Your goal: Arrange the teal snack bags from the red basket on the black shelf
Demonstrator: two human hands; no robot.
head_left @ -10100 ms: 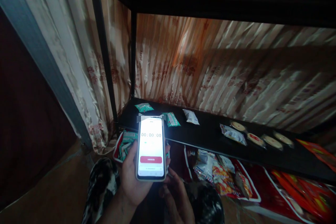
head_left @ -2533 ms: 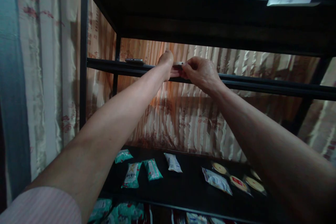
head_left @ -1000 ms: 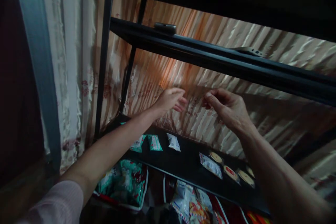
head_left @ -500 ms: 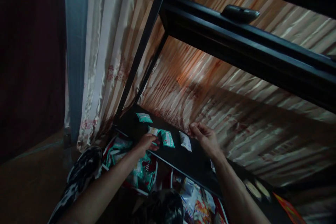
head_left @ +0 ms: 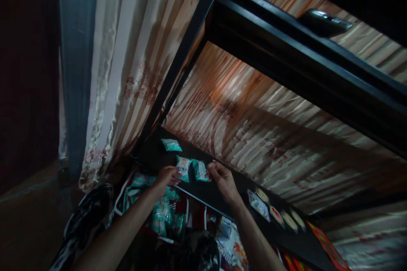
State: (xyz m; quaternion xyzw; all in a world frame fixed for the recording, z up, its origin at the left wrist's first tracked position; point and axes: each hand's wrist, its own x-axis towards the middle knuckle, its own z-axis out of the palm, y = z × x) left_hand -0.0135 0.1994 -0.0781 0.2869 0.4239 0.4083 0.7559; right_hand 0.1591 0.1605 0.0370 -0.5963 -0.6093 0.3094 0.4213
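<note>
Near left, a basket holds many green packets. On the lower shelf above it, a small green packet lies at the far left. The left hand has its fingers curved at the left edge of a white-and-green packet; whether they grip it, I cannot tell. Just right lies another green packet. The right hand, thumb and fingers narrow, is at its right edge; a firm hold cannot be told. Further right are a blue-and-white packet, round wrapped biscuits and an orange packet.
</note>
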